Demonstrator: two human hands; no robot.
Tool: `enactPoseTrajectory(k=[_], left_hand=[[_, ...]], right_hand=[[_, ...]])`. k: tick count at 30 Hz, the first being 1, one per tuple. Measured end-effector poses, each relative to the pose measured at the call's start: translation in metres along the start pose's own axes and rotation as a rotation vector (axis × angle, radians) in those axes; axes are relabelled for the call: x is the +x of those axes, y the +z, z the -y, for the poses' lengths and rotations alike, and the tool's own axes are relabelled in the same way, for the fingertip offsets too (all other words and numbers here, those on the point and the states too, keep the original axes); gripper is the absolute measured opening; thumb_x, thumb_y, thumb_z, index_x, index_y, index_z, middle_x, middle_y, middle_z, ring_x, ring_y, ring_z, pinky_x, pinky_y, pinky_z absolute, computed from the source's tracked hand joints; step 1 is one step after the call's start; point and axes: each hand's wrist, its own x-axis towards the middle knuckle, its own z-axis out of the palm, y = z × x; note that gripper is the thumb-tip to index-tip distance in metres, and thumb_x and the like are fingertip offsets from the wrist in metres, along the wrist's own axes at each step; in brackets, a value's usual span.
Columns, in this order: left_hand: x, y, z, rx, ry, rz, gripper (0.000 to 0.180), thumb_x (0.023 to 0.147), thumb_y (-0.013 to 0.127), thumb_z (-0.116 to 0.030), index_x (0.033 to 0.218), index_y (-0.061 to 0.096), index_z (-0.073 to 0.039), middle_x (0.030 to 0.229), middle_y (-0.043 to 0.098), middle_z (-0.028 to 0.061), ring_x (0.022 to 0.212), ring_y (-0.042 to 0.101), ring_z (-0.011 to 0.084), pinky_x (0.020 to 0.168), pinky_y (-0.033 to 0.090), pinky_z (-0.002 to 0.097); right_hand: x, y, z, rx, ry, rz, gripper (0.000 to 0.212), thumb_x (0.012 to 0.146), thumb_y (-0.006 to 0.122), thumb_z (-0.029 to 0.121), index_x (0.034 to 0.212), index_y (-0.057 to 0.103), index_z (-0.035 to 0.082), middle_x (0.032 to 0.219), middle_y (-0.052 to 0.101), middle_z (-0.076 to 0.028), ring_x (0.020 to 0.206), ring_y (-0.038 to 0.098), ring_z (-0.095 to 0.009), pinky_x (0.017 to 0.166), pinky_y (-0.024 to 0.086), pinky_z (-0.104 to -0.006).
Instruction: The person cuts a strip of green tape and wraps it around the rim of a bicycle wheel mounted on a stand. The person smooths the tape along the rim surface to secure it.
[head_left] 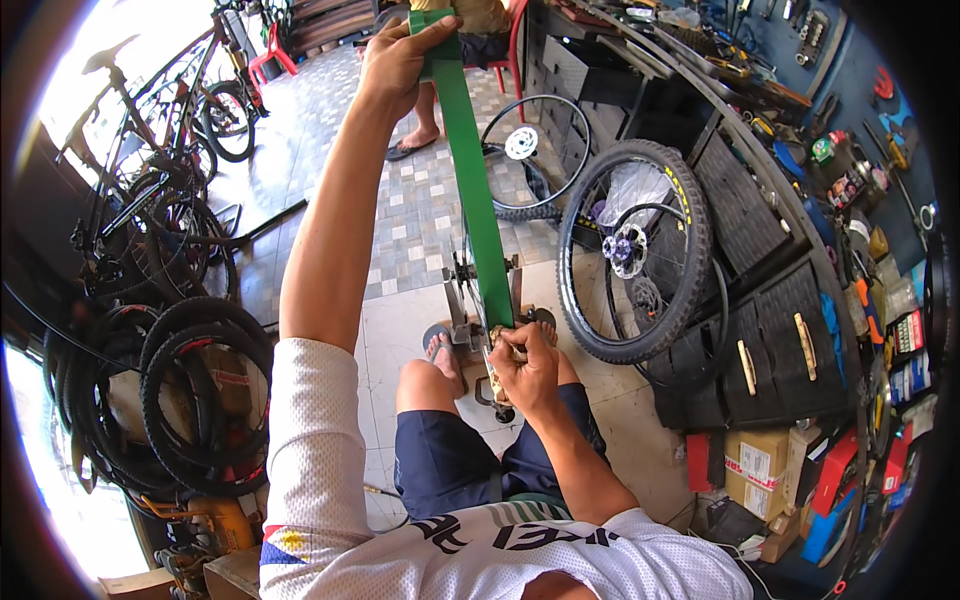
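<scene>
A strip of green tape [473,180] is stretched taut between my hands. At its far end, my left hand [396,62], arm reaching forward, is closed around the green tape roll [434,38]. My right hand [527,367] is low, between my knees, its fingers pinched at the strip's near end. That end meets a narrow wheel [489,283], seen edge-on in a metal stand [457,305]. The tape and my right fingers hide part of the wheel, so how the tape end lies on it cannot be seen.
At right, a bicycle wheel with a knobbly tyre [645,320] leans by dark drawers [765,345]. A tool-covered workbench [800,190] curves along that side. Tyres [205,395] and bicycles [135,165] are on my left. Ahead, a person's foot [418,140] shows near a bare rim [555,195].
</scene>
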Motion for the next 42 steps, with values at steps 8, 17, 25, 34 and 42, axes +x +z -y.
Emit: enactPoseTrajectory(k=[8, 17, 25, 34, 42], left_hand=[[0.021, -0.017, 0.047, 0.58, 0.261, -0.149, 0.037, 0.087, 0.083, -0.042, 0.112, 0.082, -0.015, 0.159, 0.04, 0.021, 0.158, 0.012, 0.0317, 0.121, 0.031, 0.0476], [0.023, -0.029, 0.084, 0.675, 0.273, -0.115, 0.041, 0.083, 0.085, -0.047, 0.112, 0.082, -0.017, 0.158, 0.035, 0.0236, 0.154, 0.021, 0.0328, 0.117, 0.037, 0.0493], [0.015, -0.034, 0.104, 0.664, 0.217, -0.149, 0.044, 0.083, 0.085, -0.048, 0.11, 0.082, -0.014, 0.162, 0.03, 0.0214, 0.149, 0.035, 0.0345, 0.111, 0.048, 0.048], [0.012, -0.031, 0.127, 0.811, 0.226, -0.201, 0.044, 0.083, 0.084, -0.049, 0.11, 0.081, -0.014, 0.156, 0.039, 0.0239, 0.142, 0.043, 0.0364, 0.11, 0.045, 0.0494], [0.008, -0.04, 0.148, 0.779, 0.135, -0.175, 0.047, 0.08, 0.084, -0.055, 0.11, 0.082, -0.019, 0.165, 0.022, 0.0246, 0.149, 0.028, 0.0418, 0.117, 0.035, 0.052]], right_hand=[[-0.011, 0.005, -0.013, 0.057, 0.044, -0.007, 0.018, 0.091, 0.073, 0.002, 0.099, 0.056, 0.0, 0.09, 0.072, -0.019, 0.081, 0.075, -0.028, 0.07, 0.059, -0.035], [-0.02, 0.006, -0.018, 0.091, 0.092, 0.006, 0.021, 0.089, 0.076, 0.0, 0.1, 0.057, -0.001, 0.101, 0.072, -0.021, 0.083, 0.075, -0.024, 0.071, 0.06, -0.0324], [-0.024, 0.008, -0.022, 0.09, 0.082, 0.001, 0.023, 0.089, 0.075, -0.002, 0.102, 0.056, -0.001, 0.107, 0.072, -0.021, 0.086, 0.074, -0.022, 0.071, 0.06, -0.0306], [-0.021, 0.003, -0.018, 0.05, 0.051, 0.038, 0.032, 0.087, 0.077, -0.004, 0.106, 0.053, 0.0, 0.108, 0.071, -0.019, 0.084, 0.071, -0.014, 0.07, 0.058, -0.0263], [-0.027, 0.006, -0.022, 0.038, 0.056, 0.015, 0.029, 0.088, 0.076, -0.004, 0.105, 0.052, 0.0, 0.104, 0.071, -0.018, 0.081, 0.069, -0.012, 0.068, 0.057, -0.0244]])
